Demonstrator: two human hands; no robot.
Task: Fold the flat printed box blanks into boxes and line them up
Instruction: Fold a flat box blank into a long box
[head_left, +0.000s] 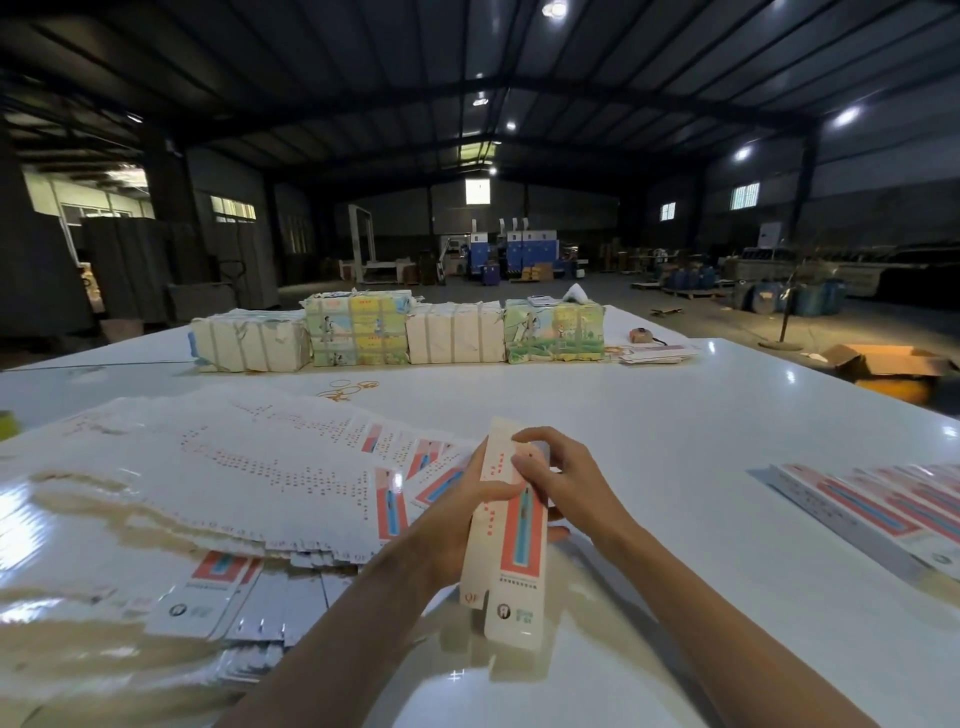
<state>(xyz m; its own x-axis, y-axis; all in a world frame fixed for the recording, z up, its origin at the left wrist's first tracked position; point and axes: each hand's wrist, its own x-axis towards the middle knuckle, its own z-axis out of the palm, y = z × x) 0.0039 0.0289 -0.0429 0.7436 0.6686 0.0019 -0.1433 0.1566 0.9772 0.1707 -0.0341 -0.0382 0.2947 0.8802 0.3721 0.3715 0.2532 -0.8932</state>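
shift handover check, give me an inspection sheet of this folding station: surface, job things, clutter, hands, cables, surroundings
surface: white glossy table, glare patches
job's things: fanned pile of flat blanks at left; half-folded box in both hands; row of boxes at right edge
clutter: four wrapped bundles along the far side; rubber bands; small reddish object
grippers: left hand grips the half-folded box at mid-length; right hand pinches its upper part
cables: nothing seen
surroundings: dim warehouse; open carton on the floor at right; blue machines at the back
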